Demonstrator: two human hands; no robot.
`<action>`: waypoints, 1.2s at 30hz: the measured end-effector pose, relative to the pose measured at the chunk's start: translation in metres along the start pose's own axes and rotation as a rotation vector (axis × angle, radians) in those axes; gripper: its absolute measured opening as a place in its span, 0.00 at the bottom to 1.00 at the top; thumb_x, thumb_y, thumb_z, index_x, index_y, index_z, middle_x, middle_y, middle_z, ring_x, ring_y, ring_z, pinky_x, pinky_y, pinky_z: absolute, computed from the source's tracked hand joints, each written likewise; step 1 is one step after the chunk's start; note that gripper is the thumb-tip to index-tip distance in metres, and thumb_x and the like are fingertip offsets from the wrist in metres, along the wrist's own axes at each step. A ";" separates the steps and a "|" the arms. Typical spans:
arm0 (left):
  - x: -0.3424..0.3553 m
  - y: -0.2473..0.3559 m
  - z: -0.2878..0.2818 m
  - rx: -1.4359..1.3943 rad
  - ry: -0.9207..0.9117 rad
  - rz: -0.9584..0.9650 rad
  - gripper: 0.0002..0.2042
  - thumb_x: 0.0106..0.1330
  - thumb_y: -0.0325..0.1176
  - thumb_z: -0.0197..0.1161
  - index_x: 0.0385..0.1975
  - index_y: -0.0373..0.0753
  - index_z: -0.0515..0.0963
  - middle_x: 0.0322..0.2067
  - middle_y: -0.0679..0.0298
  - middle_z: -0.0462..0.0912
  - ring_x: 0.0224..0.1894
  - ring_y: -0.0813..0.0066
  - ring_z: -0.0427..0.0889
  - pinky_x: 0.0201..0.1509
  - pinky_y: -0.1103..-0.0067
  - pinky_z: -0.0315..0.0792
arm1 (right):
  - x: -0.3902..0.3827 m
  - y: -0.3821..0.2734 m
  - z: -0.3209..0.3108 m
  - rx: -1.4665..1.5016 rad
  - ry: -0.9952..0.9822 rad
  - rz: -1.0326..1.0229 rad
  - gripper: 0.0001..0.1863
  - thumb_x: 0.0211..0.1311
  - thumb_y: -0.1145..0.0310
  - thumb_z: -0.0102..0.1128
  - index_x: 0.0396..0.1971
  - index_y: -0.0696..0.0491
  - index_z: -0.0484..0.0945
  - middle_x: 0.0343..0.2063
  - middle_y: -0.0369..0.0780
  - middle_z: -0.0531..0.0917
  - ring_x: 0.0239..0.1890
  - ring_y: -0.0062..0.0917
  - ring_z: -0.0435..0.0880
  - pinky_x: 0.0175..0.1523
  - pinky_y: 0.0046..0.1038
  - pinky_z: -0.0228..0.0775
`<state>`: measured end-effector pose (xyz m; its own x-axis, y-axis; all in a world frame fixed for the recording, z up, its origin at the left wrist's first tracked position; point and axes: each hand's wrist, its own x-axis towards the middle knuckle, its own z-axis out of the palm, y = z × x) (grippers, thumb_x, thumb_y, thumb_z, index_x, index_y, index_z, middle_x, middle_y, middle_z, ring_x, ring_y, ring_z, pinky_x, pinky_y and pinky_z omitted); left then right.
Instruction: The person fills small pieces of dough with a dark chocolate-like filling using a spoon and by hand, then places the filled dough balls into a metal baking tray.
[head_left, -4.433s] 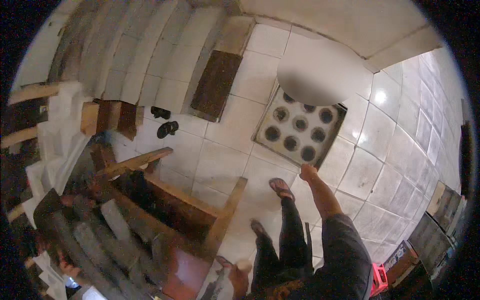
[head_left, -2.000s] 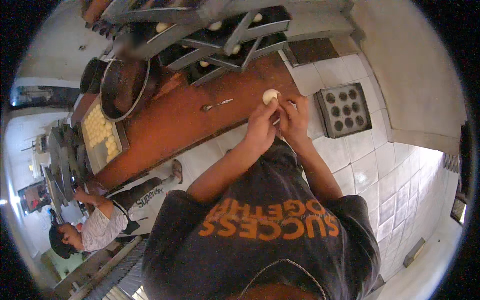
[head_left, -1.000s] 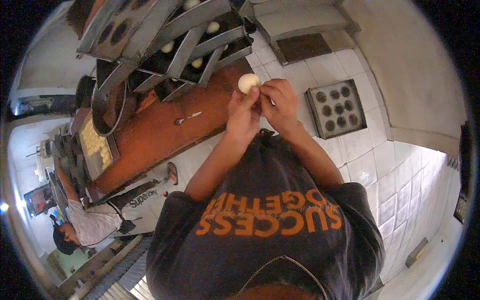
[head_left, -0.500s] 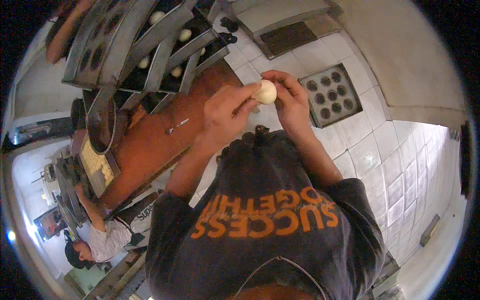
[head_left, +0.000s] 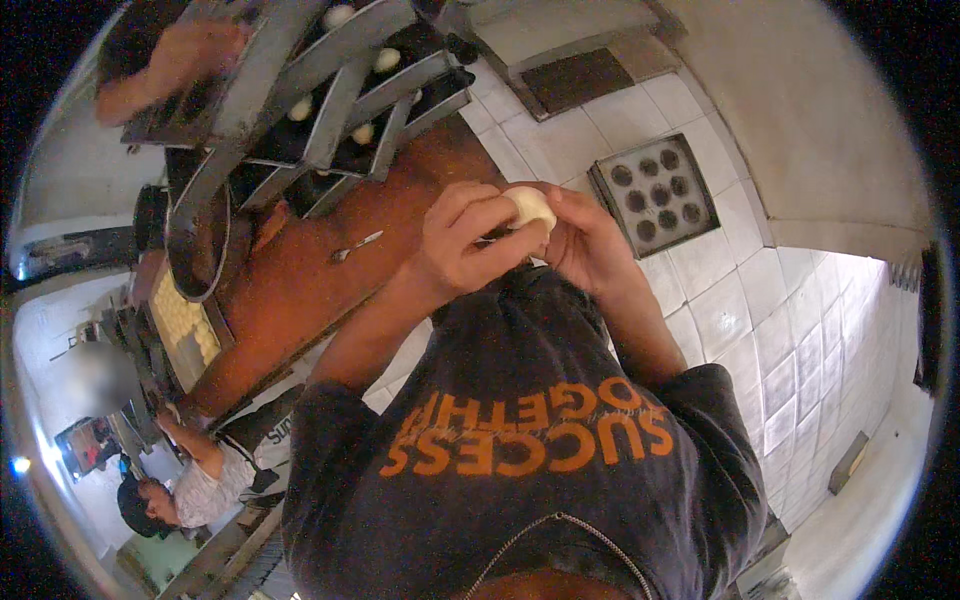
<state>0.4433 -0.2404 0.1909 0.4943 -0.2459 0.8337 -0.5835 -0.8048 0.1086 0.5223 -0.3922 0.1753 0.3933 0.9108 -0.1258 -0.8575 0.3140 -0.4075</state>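
Observation:
A pale ball of dough [head_left: 532, 208] is held between both of my hands, in front of my dark shirt. My left hand [head_left: 468, 238] curls its fingers around the left side of the ball. From the other side, my right hand [head_left: 590, 245] grips it with thumb and fingers. The dough looks folded or hollowed on its lower side. Some fingertips are hidden behind it.
Stacked metal trays [head_left: 345, 115] with dough balls stand at upper left, another person's hand [head_left: 190, 60] over them. A small utensil [head_left: 357, 246] lies on the brown table [head_left: 300, 290]. At right, a tray with round hollows [head_left: 655, 192] sits on tiles. A co-worker [head_left: 205, 485] is lower left.
My hands have come slightly lower and closer around the dough, which has gone from a smooth round ball to a folded shape. The other person's hand has moved in over the stacked trays.

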 end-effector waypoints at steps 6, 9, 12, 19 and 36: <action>-0.022 -0.010 -0.050 -0.011 -0.051 -0.231 0.14 0.38 0.28 0.67 0.29 0.42 0.78 0.32 0.62 0.73 0.28 0.67 0.73 0.28 0.78 0.69 | 0.029 0.035 0.031 -0.083 0.036 0.009 0.16 0.61 0.66 0.46 0.42 0.63 0.69 0.39 0.45 0.76 0.41 0.30 0.77 0.44 0.29 0.74; -0.041 -0.005 -0.071 -0.029 -0.023 -0.390 0.14 0.44 0.25 0.64 0.34 0.40 0.78 0.32 0.59 0.74 0.29 0.65 0.75 0.29 0.78 0.70 | 0.041 0.060 0.038 -0.082 0.063 0.052 0.15 0.60 0.67 0.48 0.42 0.62 0.69 0.40 0.44 0.76 0.42 0.31 0.77 0.46 0.32 0.73; -0.040 0.016 -0.086 -0.077 0.220 -0.846 0.13 0.49 0.21 0.60 0.37 0.37 0.76 0.32 0.57 0.75 0.32 0.65 0.78 0.31 0.78 0.72 | 0.053 0.078 0.045 -0.066 0.078 0.081 0.14 0.59 0.67 0.49 0.41 0.61 0.70 0.40 0.44 0.76 0.43 0.32 0.76 0.49 0.35 0.71; -0.069 0.028 -0.128 -0.067 0.295 -0.995 0.12 0.51 0.21 0.58 0.38 0.35 0.75 0.30 0.58 0.78 0.33 0.70 0.78 0.34 0.81 0.73 | 0.070 0.117 0.068 -0.117 0.001 0.203 0.14 0.59 0.67 0.49 0.42 0.59 0.71 0.41 0.43 0.76 0.44 0.31 0.76 0.50 0.38 0.69; -0.076 0.062 -0.145 0.060 0.411 -1.070 0.12 0.49 0.24 0.61 0.35 0.37 0.76 0.33 0.58 0.76 0.37 0.64 0.75 0.41 0.75 0.71 | 0.057 0.133 0.095 -0.146 -0.005 0.343 0.15 0.58 0.68 0.49 0.43 0.61 0.70 0.41 0.44 0.75 0.44 0.32 0.76 0.50 0.36 0.69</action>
<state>0.2761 -0.1936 0.2131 0.4642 0.7660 0.4447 0.0456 -0.5221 0.8516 0.3987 -0.2733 0.1996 0.0893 0.9578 -0.2733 -0.8825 -0.0511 -0.4676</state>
